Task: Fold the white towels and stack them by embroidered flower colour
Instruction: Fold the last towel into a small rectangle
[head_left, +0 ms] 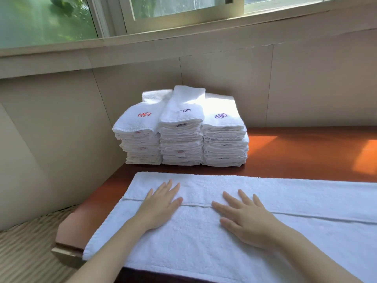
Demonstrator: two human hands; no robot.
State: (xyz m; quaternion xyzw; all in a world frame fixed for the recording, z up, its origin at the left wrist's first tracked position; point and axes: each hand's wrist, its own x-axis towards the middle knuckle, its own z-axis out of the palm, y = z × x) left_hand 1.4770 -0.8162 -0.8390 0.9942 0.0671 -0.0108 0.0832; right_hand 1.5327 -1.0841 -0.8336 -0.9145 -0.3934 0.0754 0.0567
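Three stacks of folded white towels are noted at the far left of the desk (295, 152), set side by side, touching, and backed against the wall (61, 119). The left stack (140, 144) is topped by a towel with a red flower (144, 114). The right stack (224, 146) is topped by one with a purple flower (220, 116). On the middle stack (180, 144), the tallest, a dark flower (185, 110) is only partly seen — its colour cannot be fixed with certainty. Small labels are visible on several folded edges; their print is too small to read.

One long white towel (193, 237) is laid flat along the near edge of the desk. Its left end is close to the desk's near left corner and its right end is cut off by the frame. A straight seam line is seen running along its length, roughly midway between its near and far edges.

Both hands are placed palm down on this towel. The left hand (161, 205) is rested across the seam line nearer the left end; its fingers (173, 189) are straight and spread apart, clamped on nothing. The right hand (244, 217) is laid near it, towards the middle, with the fingers (230, 199) likewise straight and spread — nothing is gripped. The hands are apart, not touching.

A patch of sunlight (365, 160) is recorded at the desk's far right. A window (173, 9) is seen above the wall.
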